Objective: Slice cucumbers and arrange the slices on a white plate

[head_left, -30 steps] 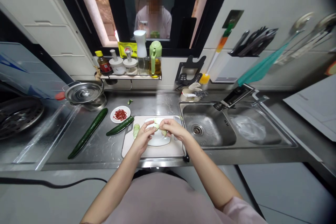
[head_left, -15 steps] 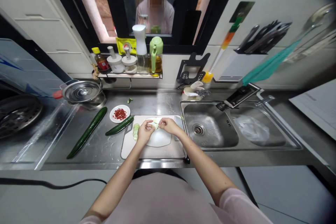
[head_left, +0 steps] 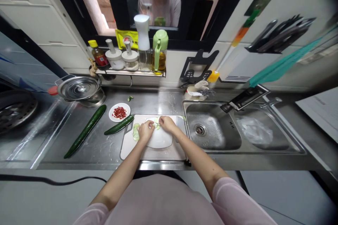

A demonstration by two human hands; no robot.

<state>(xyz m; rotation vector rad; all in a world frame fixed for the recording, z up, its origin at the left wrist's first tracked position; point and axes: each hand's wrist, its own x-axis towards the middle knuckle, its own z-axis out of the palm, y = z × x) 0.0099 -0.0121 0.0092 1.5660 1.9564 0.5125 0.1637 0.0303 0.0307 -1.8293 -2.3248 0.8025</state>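
Observation:
Over the far part of a white plate (head_left: 160,141), my two hands work close together. My left hand (head_left: 145,132) is closed, thumb and fingertips pinched; whatever lies between them is too small to make out. With bent fingers, my right hand (head_left: 167,125) pinches at a cucumber slice (head_left: 156,121) by the plate's far rim. The plate rests on a pale cutting board (head_left: 128,150). Left of it, a row of cucumber slices (head_left: 135,133) overlaps on the board. A wide knife blade (head_left: 180,123) lies at the board's right side, partly behind my right forearm.
A cut cucumber (head_left: 119,125) touches the board's left side; a whole cucumber (head_left: 86,132) lies farther left. Behind them sit a small plate of chopped red pieces (head_left: 119,113) and a lidded steel pot (head_left: 81,89). The sink (head_left: 211,126) is right, a seasoning rack (head_left: 132,73) behind.
My hands have drawn slightly apart over the plate. The left fingers have closed into a tighter pinch, and the pale green slice seen between the hands now lies by the plate's far rim.

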